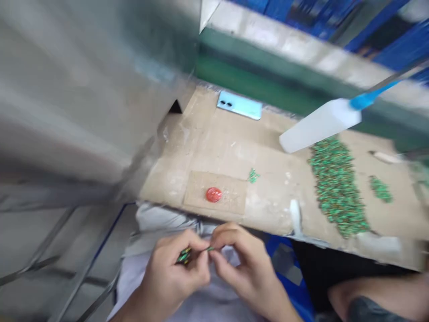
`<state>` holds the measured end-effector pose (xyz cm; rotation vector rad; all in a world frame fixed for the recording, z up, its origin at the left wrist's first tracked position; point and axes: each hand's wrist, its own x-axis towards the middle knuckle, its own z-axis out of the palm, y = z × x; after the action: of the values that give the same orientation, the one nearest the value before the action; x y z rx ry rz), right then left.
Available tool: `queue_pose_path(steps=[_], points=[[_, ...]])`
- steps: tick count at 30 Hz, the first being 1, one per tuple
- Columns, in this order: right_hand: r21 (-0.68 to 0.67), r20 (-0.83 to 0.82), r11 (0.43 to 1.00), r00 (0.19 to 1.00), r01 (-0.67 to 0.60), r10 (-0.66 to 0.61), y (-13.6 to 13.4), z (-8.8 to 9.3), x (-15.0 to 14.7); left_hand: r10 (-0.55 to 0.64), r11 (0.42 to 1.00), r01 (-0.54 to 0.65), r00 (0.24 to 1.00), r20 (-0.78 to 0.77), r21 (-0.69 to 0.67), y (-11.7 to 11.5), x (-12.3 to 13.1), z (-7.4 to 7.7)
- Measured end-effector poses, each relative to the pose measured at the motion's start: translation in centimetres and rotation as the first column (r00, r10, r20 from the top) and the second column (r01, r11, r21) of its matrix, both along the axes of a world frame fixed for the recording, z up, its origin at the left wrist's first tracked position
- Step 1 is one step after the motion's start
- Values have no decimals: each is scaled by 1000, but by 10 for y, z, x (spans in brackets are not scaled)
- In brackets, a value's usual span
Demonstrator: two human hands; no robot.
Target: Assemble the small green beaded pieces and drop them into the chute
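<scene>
Here left hand (172,279) and right hand (243,273) pinch (probably) green components (184,256).

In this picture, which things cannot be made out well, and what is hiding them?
Head view:
- Green piece between the left hand and right hand: fingers hide most.
- Pile of green pieces: too small, blurred.
- White object with blue end: blurred, cut by the right edge.
- Forearm at lower right: cut by the bottom edge.
</scene>
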<state>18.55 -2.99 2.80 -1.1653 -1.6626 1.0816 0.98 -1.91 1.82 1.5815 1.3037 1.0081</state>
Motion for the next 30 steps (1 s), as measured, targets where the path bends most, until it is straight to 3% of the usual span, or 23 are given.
queue_pose_path(steps=[2, 3, 5, 8, 10, 12, 14, 16, 19, 21, 26, 30], points=[[-15, 10, 999, 999, 47, -47, 2, -4, 3, 1, 998, 4, 998, 67, -69, -1, 9, -9], [-7, 34, 997, 996, 83, -83, 5, -7, 9, 51, 986, -30, 991, 120, -165, -1, 14, -12], [65, 140, 976, 967, 208, -215, 15, -12, 33, 94, 925, 17, 958, 270, -380, 1, 21, -13], [241, 260, 825, 784, 512, -563, 40, -14, 95, 169, 759, 215, 846, 505, -614, 9, 20, -7], [321, 257, 674, 624, 665, -738, 58, -14, 140, 280, 648, 327, 737, 615, -688, 14, 10, -2], [392, 254, 529, 465, 752, -848, 73, -14, 173, 397, 588, 371, 641, 656, -719, 17, -2, 1], [436, 273, 479, 395, 762, -877, 80, -16, 186, 470, 571, 350, 602, 645, -743, 17, -12, 1], [429, 332, 570, 464, 701, -821, 83, -19, 181, 509, 554, 306, 611, 606, -774, 16, -18, -2], [317, 461, 816, 674, 483, -578, 89, -28, 155, 515, 544, 281, 633, 579, -791, 13, -19, -8], [249, 514, 900, 739, 357, -435, 96, -35, 141, 473, 558, 309, 644, 601, -770, 11, -18, -10], [224, 555, 932, 749, 286, -363, 112, -44, 135, 399, 553, 361, 677, 619, -751, 10, -14, -9], [236, 543, 923, 747, 304, -385, 113, -46, 139, 423, 580, 363, 630, 651, -729, 11, -9, -12]])
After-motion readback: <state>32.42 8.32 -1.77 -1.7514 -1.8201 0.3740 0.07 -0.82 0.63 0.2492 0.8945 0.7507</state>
